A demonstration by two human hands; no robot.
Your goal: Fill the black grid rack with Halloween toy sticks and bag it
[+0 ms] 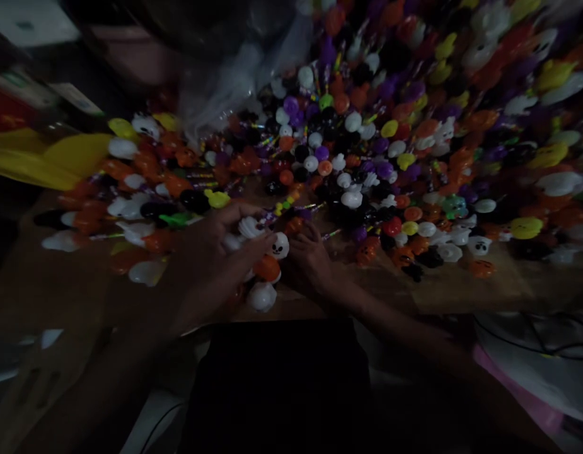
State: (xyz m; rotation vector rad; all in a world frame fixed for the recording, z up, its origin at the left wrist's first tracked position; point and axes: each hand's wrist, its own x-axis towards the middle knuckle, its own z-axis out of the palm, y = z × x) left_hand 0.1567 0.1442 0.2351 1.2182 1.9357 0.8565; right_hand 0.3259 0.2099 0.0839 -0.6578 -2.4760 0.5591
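Note:
My left hand (225,246) is closed round a bunch of sticks with plastic toppers. Among these are a white skull topper (278,246), an orange topper (266,269) and a round white topper (261,296), all facing toward me. To its right, my right hand (312,255) has its fingers curled at an orange-topped stick (294,226); the dim light partly hides the grip. Clear shafts filled with coloured bits (286,205) stick out just beyond both hands.
A large heap of similar orange, white, purple, black and yellow toppers (395,157) covers the wooden table (437,293). A smaller pile (144,202) lies at left, near a yellow object (50,157). Clear plastic wrap (234,79) stands behind. Cables (532,337) hang at lower right.

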